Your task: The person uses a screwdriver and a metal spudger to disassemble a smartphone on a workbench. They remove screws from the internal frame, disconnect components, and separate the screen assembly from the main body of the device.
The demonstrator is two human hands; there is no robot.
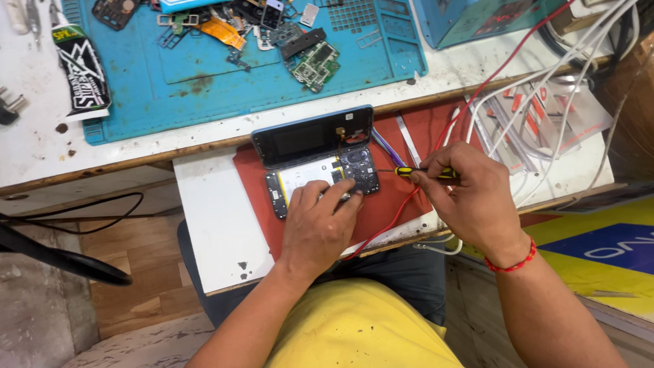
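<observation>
Here, one opened phone [320,174], one screwdriver [419,172], two hands.

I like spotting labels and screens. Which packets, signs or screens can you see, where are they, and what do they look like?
Glue tube: top left on the white bench, black and white with a green band.
Phone screen: dark rectangle, propped up behind the opened phone, centre.
Blue box: top right, red markings.
Floor sign: lower right, yellow and blue.
</observation>
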